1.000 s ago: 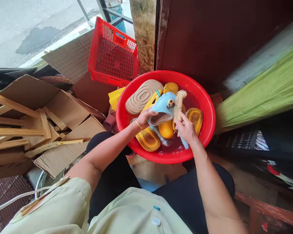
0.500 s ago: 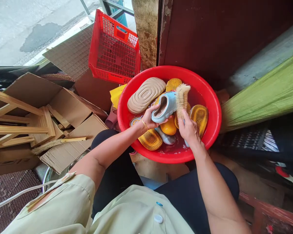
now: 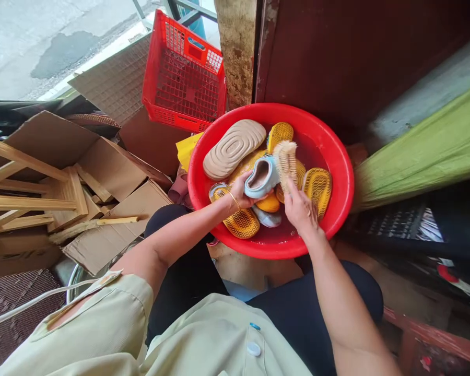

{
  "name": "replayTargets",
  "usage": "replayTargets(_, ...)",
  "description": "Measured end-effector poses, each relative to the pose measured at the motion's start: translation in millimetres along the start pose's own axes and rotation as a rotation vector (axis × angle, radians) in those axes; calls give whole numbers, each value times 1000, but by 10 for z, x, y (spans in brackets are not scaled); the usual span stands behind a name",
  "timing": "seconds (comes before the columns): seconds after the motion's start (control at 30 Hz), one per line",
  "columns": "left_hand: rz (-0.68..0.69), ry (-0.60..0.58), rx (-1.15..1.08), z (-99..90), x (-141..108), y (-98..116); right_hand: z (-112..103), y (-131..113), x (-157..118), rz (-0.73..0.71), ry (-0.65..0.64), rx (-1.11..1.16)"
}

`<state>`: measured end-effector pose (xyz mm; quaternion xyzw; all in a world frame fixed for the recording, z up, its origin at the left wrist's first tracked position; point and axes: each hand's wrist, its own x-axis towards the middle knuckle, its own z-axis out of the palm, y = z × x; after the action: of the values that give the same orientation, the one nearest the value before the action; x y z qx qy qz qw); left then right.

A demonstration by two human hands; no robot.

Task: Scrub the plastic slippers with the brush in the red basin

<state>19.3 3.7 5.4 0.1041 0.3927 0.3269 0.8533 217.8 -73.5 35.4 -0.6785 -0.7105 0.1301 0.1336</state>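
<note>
My left hand point(image 3: 243, 192) is closed on a small light blue clog point(image 3: 261, 177), its opening turned toward me. In my right hand point(image 3: 298, 208) is a scrub brush point(image 3: 285, 159) with pale bristles, held against the toe side of the clog. Most of the brush's handle is hidden by my fingers. Both hands are over a red basin point(image 3: 192, 172) with water in it. Around them in the basin lie a beige sandal point(image 3: 235, 148), sole up, and several yellow-soled shoes, one of them a yellow shoe point(image 3: 318, 189) at the right. A greyish shoe point(image 3: 268, 217) sits below the clog.
A red plastic crate point(image 3: 186, 78) stands behind the basin at the left. Cardboard boxes point(image 3: 113, 169) and a wooden frame point(image 3: 31, 203) are on the left. Green cloth point(image 3: 423, 159) hangs at the right, beside a dark red door point(image 3: 337, 57).
The brush has shifted slightly left and down along the clog, with my right hand following. The clog has turned a little in my left hand, its opening now tilted more upward.
</note>
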Motion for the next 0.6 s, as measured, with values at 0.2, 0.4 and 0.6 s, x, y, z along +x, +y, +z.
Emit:
replayTargets(0.2, 174, 40, 114, 38, -27, 106, -40, 63, 106, -22, 51, 236)
replayTargets(0.4, 658, 275, 273, -7, 85, 240, 70, -212, -268, 11, -203, 454)
replayTargets(0.6, 391, 168, 89, -15, 141, 213, 40, -408, -492, -46, -384, 571)
